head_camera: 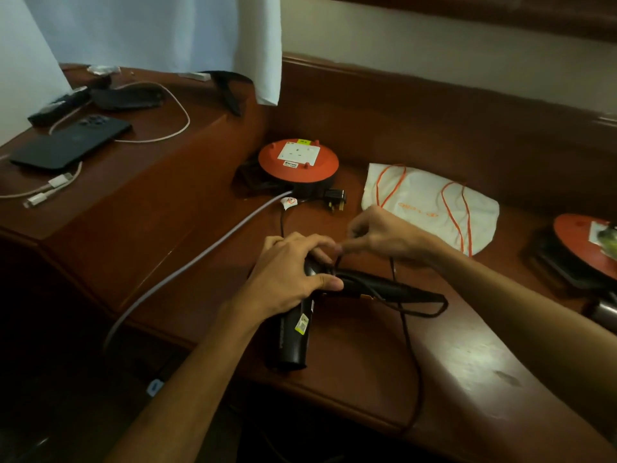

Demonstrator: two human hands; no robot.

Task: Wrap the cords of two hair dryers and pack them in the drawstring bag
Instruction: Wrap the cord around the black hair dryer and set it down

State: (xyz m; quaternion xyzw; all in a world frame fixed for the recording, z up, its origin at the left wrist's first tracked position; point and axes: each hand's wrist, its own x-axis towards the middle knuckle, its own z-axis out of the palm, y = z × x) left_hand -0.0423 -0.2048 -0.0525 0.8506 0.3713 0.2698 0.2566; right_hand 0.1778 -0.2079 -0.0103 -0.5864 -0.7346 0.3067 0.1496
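A black hair dryer (pixel 293 335) lies on the brown wooden desk (pixel 467 355), barrel toward me, handle (pixel 394 289) pointing right. My left hand (pixel 293 272) grips the dryer's body where barrel and handle meet. My right hand (pixel 380 238) pinches the black cord (pixel 412 355) just above the handle. The cord loops around the handle and trails off the desk's front edge. A white drawstring bag (pixel 427 202) with orange strings lies flat behind my right hand. A dark rounded object (pixel 604 310), possibly a second dryer, shows at the right edge.
An orange extension reel (pixel 298 162) with a black plug (pixel 335 197) stands behind the dryer, and another reel (pixel 582 245) sits at the right. A grey cable (pixel 200 259) runs off the desk. On the raised left shelf lie a dark phone (pixel 71 142) and white charging cables (pixel 46 188).
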